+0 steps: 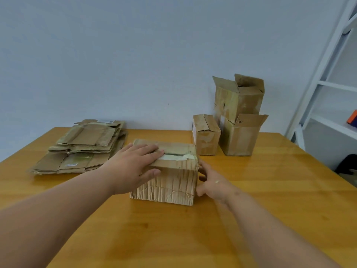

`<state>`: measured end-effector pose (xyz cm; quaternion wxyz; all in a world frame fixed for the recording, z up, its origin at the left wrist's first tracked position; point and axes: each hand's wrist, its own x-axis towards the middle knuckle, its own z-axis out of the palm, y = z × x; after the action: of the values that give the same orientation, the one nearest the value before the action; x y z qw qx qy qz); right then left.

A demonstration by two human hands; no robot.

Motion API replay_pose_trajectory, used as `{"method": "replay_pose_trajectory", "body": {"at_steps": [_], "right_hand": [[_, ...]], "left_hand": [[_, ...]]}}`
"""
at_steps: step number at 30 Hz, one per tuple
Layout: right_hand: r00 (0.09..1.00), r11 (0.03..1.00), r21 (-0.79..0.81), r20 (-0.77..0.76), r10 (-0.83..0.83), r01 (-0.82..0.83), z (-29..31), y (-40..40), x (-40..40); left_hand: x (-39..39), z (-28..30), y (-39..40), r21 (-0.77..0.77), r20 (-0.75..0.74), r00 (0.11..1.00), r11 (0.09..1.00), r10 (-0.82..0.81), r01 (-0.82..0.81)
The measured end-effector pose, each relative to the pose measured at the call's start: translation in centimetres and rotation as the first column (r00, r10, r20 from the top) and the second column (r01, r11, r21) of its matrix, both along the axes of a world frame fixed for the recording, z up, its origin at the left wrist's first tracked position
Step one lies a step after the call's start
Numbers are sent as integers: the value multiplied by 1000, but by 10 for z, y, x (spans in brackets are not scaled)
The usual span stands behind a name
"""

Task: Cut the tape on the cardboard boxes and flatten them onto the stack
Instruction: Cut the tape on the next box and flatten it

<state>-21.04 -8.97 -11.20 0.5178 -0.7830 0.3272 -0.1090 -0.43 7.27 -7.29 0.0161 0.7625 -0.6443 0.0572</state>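
Observation:
A wrinkled cardboard box [170,182] stands in the middle of the wooden table [251,200], with pale tape [179,156] along the seam of its top. My left hand [133,167] lies flat on the top's left part, fingers straight over the seam and thumb down the front face. My right hand [212,182] touches the box's right side with its fingers against the wall. A stack of flattened cardboard [83,147] lies at the back left. No cutting tool is in sight.
Three more boxes stand at the back right: a small closed one [205,136], an open one [239,136] beside it, and a tall open one [237,97] behind. A white shelf frame [328,84] rises to the right of the table.

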Motion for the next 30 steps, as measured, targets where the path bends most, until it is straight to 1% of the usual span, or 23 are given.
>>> {"method": "replay_pose_trajectory", "body": {"at_steps": [2, 3, 4, 5, 6, 8, 9, 10, 14, 17, 21, 23, 25, 28, 30], "right_hand": [[988, 983, -102, -4, -156, 155, -2, -7, -2], [970, 953, -199, -34, -241, 230, -4, -11, -4], [944, 911, -313, -101, -314, 270, -7, -16, -7], [910, 872, -417, -198, -364, 257, -10, -18, -11], [867, 842, -501, -308, -391, 201, -15, -20, -15], [777, 816, -576, -490, -396, 52, -22, -17, -24], [754, 802, -598, -525, -396, 4, -26, -16, -27], [750, 784, -620, -527, -399, -19, -28, -15, -29], [781, 776, -631, -490, -386, -12, -29, -15, -29], [808, 768, -640, -451, -379, 3, -33, -16, -30], [881, 765, -616, -239, -409, 188, -30, -13, -30], [904, 767, -597, -155, -399, 236, -26, -12, -29], [923, 788, -548, -69, -378, 282, -19, -13, -26], [940, 840, -434, 49, -338, 325, -5, -16, -21], [939, 857, -384, 109, -327, 343, 3, -16, -18]], "left_hand": [[2, 0, 0, 7, 12, 1000, 1000, -9, 9], [2, -1, 0, 10, 14, 1000, 1000, -12, 12], [2, -1, 0, 15, 11, 1000, 1000, -12, 12], [2, -1, 0, 22, 10, 1000, 1000, -12, 12], [1, -1, 0, 28, 8, 1000, 1000, -12, 12], [0, 0, 1, 38, 1, 1000, 999, -7, 7], [-1, 1, 2, 40, -6, 1000, 999, -2, 2], [-2, 1, 2, 37, -24, 1000, 999, 5, -4], [-4, 2, 0, -21, -175, 984, 999, 44, -49], [-8, 6, -2, 8, -212, 973, 996, 93, -93], [-14, 15, -1, 75, -292, 944, 988, 151, -135], [-15, 18, -2, 91, -320, 934, 986, 159, -137], [-15, 22, -4, 119, -283, 942, 981, 182, -154], [-19, 34, -13, 174, -156, 961, 964, 230, -203], [-25, 40, -24, 170, -76, 969, 960, 237, -222]]}}
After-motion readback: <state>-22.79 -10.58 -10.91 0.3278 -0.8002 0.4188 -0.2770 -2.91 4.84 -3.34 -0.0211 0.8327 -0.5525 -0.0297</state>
